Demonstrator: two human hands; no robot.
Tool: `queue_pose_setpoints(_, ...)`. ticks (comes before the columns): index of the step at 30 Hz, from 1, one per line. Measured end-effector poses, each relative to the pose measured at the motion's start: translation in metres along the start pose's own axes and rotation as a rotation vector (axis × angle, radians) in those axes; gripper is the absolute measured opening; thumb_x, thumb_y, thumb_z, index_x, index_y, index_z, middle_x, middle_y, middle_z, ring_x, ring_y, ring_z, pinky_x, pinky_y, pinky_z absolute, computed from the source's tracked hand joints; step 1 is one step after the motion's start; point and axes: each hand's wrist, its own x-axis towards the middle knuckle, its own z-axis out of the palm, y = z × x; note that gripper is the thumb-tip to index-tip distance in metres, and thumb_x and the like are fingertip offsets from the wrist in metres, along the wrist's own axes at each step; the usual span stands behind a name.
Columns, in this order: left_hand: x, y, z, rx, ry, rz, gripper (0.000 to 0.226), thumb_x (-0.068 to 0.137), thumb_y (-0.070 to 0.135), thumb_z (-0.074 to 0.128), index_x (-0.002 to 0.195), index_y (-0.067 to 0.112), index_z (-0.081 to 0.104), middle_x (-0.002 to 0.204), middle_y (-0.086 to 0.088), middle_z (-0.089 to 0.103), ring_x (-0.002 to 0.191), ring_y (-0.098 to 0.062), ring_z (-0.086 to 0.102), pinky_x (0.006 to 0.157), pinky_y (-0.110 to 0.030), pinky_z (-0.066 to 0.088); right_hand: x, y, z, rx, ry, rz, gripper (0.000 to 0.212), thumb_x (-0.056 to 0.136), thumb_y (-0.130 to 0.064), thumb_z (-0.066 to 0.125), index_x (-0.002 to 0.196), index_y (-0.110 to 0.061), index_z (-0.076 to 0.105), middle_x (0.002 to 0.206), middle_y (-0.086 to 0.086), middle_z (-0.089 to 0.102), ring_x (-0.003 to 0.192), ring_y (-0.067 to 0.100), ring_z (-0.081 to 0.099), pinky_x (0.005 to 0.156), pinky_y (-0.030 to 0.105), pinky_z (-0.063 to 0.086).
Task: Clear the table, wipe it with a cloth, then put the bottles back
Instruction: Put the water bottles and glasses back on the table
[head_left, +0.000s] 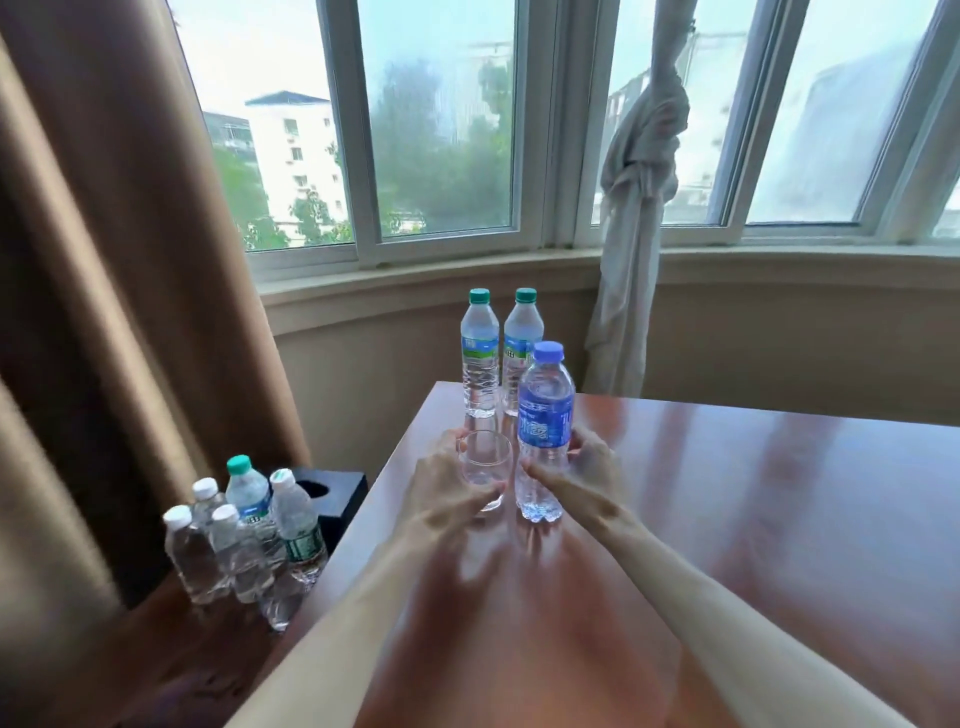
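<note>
We are gripping the clear glass (484, 470) with our left hand (447, 488), fingers curled round it, and our right hand (582, 475) is wrapping the blue-capped bottle (544, 431) on the table (727, 519). Beyond our fingertips, two green-capped bottles (480, 353) are standing upright.

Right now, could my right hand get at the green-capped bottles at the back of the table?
Probably not yet: the right hand grips the blue-capped bottle, which stands directly before the two green-capped bottles. Setting it aside would free the way.
</note>
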Motion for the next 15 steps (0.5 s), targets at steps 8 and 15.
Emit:
queue_pose_setpoints(8,-0.003,-0.007,0.012,0.081,0.014,0.043,0.094,0.068,0.037,0.089,0.147,0.016,0.042,0.133,0.002,0.054,0.12,-0.016,0.055,0.101,-0.034,0.049,-0.01,0.01,0.005,-0.049,-0.095,-0.064,0.042,0.067,-0.047,0.079,0.1,-0.028,0.062,0.1,-0.001,0.066,0.097,0.019,0.063,0.082,0.035,0.052)
queue_pose_setpoints(15,0.015,-0.012,0.021,0.17,0.086,0.065,0.082,0.07,0.034,0.088,0.138,0.014,0.047,0.127,-0.006,0.058,0.117,-0.025,0.059,0.093,-0.042,0.052,0.007,0.016,0.025,-0.14,-0.08,-0.032,0.037,0.073,-0.047,0.078,0.097,-0.027,0.058,0.095,-0.007,0.059,0.095,0.017,0.06,0.076,0.028,0.041)
